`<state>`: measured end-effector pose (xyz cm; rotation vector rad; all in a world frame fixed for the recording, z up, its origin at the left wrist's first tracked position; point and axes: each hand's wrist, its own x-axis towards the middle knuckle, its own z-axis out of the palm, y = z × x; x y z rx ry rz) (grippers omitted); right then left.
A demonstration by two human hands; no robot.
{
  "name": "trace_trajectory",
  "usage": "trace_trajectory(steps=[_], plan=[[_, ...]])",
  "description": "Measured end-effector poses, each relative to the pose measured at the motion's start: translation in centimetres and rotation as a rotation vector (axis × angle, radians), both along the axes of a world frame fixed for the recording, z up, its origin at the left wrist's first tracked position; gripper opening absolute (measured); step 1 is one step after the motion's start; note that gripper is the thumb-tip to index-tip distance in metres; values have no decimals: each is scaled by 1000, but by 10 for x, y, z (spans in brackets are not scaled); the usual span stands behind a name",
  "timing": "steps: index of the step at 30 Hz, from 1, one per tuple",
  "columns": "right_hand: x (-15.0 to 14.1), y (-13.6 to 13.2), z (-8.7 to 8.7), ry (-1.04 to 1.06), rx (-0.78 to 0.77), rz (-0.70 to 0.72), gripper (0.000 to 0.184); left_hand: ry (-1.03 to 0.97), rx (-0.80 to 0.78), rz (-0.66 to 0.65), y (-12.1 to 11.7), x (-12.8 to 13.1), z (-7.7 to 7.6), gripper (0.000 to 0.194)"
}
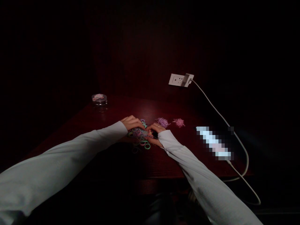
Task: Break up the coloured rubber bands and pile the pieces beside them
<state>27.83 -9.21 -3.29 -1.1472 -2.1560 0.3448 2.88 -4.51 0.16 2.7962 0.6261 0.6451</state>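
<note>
A tangled heap of multicoloured hair ties (140,135) lies on the dark red table between my two hands. My left hand (132,122) curls over the heap from the left, its fingers bent and its thumb hidden. From the right, my right hand (156,130) closes round the other side, its fingertips in among the bands and its thumb low down. A ring shows on one of its fingers. Just beyond it sit a purple pile of thin bands (162,122) and a pink pile of thin bands (179,122).
A round clear container (99,99) with something pale pink on top stands at the back left. On the right lies a blurred-out phone (212,142); its white cable (217,109) runs to a charger (188,80) in the wall socket (175,80). The surroundings are very dark.
</note>
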Motion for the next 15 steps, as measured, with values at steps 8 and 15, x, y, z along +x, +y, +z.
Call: trace_trajectory(steps=[8, 15], plan=[[0, 9, -5, 119, -58, -20, 11, -10, -11, -12, 3, -2, 1, 59], [-1, -7, 12, 309, -198, -87, 20, -25, -29, -33, 13, -6, -1, 59]])
